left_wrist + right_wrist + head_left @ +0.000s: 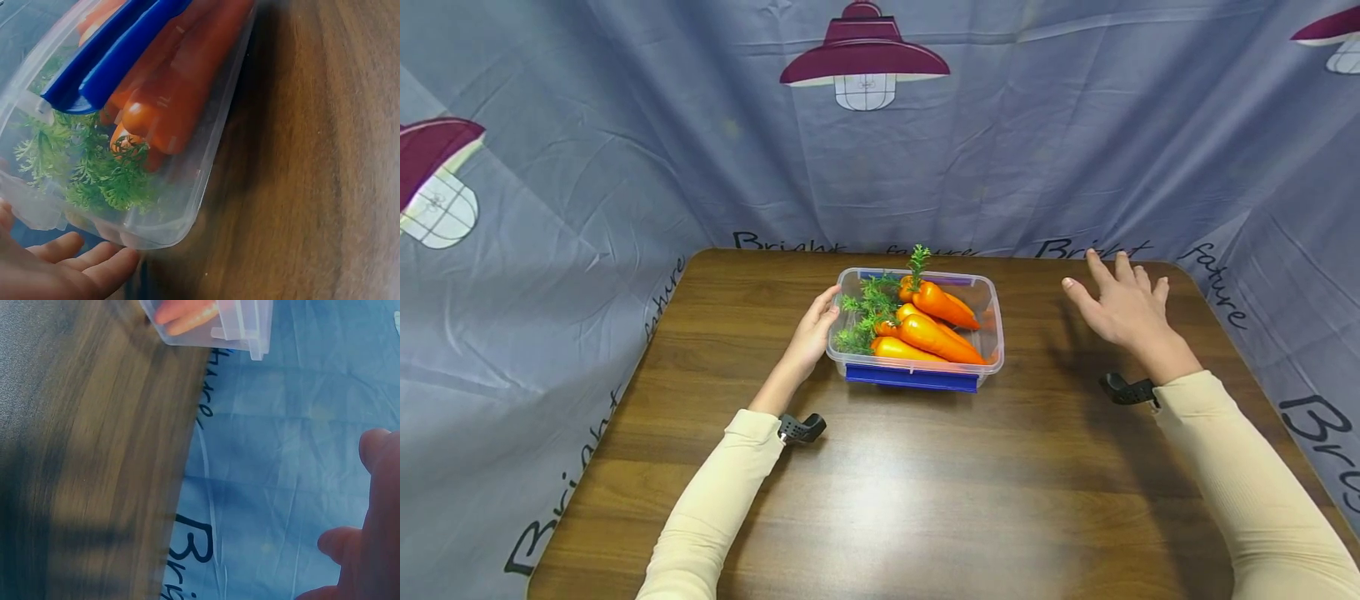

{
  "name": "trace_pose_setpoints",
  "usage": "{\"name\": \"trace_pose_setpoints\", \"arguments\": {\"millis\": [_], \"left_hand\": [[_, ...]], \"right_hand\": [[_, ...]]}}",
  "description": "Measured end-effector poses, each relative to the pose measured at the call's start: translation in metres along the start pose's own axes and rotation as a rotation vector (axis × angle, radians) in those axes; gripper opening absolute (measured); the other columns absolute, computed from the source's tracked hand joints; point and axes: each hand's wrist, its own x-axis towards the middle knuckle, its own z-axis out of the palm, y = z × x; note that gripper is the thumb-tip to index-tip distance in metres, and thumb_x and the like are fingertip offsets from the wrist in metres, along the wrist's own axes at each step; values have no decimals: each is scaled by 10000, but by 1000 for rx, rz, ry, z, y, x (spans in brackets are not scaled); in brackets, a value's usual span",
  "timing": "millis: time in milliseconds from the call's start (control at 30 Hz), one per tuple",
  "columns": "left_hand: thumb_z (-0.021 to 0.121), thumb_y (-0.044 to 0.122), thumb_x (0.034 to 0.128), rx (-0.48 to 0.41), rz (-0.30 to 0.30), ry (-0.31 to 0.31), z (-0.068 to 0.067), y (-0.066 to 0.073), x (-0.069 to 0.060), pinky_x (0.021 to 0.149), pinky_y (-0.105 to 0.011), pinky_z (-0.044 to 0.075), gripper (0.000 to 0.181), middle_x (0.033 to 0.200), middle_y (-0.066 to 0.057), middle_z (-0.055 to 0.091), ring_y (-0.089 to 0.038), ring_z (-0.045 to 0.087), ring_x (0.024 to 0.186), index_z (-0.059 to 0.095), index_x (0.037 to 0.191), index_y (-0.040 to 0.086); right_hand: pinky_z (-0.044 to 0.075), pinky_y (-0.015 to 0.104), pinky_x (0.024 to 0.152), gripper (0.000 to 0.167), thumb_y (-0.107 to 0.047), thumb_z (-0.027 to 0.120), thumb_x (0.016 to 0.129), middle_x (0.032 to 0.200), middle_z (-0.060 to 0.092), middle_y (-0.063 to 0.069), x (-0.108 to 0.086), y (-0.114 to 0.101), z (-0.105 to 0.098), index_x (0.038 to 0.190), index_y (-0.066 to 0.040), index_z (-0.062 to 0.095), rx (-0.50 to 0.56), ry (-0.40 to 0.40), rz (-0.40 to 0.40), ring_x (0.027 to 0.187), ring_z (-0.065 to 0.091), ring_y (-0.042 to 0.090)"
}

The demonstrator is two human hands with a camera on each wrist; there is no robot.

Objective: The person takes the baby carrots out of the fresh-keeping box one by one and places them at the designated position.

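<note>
Two bare hands work over one wooden table (880, 508), on which a single clear plastic box (992, 327) sits toward the far edge, between the hands. The left hand (808, 337) touches the box's left end with its fingers relaxed rather than clenched. The right hand (1126, 308) is released, fingers spread, above the table well apart from the box, gripping nothing.

In the box lie at least four orange carrots (934, 335); they overlap, so an exact count cannot be told. Their green leaves (872, 308) bunch at the left end, and one sprig (918, 262) stands above the rim. Two blue latches (912, 377) show, one on each long side. Behind hangs a grey-blue curtain (1037, 167) printed with three visible lamps (865, 60), two cut by the frame.
</note>
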Motion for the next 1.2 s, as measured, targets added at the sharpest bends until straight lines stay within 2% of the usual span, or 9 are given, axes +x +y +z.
{"name": "trace_pose_setpoints", "arguments": {"millis": [200,533,800,1000,1200], "left_hand": [[341,95,1104,-39,44,16,3,-5,1,1207,-432,183,475,1651,-163,204,-293,181,1507,306,1574,33],[336,93,1103,-51,80,20,4,-7,-1,1211,-463,158,480,1652,-186,182,-318,144,1513,285,1572,4],[340,74,1098,-59,89,27,4,-10,0,1208,-480,164,471,1646,-209,181,-338,150,1509,297,1558,-21],[337,71,1101,-42,83,24,4,-10,1,1206,-485,167,474,1649,-191,186,-332,145,1510,291,1567,-5],[341,95,1102,-43,99,23,5,-9,0,1204,-490,170,477,1645,-194,199,-340,145,1508,289,1563,-14]], "right_hand": [[-122,786,1032,842,-684,197,1012,1574,-38,409,0,1,-1,1634,-136,52,17,1,-5,1380,27,674],[-58,800,1040,816,-651,214,1030,1578,6,408,4,-11,-7,1635,-123,69,49,-7,-43,1389,51,661],[14,781,1071,780,-602,257,1048,1581,85,399,4,-30,-9,1633,-107,110,71,-28,-118,1406,99,631],[142,728,1102,721,-526,330,1070,1610,162,323,3,-49,-9,1632,-108,157,166,-68,-204,1442,151,555],[201,663,1128,683,-488,380,1075,1611,258,251,4,-70,-10,1623,-112,222,239,-99,-275,1454,223,477]]}}
